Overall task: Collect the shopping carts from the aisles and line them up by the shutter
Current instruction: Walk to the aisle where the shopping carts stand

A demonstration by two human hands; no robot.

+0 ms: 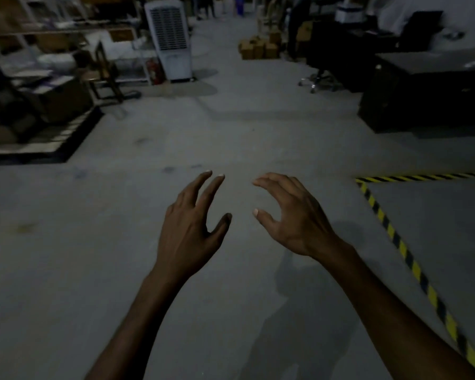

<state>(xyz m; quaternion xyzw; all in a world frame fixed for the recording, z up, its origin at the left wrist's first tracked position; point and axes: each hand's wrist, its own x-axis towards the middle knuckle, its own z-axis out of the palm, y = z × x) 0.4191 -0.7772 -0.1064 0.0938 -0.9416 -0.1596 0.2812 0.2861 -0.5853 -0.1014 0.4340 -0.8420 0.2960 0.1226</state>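
Both of my hands are stretched out in front of me over the grey concrete floor, and neither holds anything. My left hand has its fingers straight and spread. My right hand has loosely bent fingers and the thumb apart. What may be a wire shopping cart stands far off at the left, beside the white air cooler; it is blurred. No shutter is in view.
Shelving with boxes on a pallet fills the left side. A dark desk and an office chair stand at the right. Yellow-black hazard tape marks the floor at the right. Cardboard boxes sit far down the aisle.
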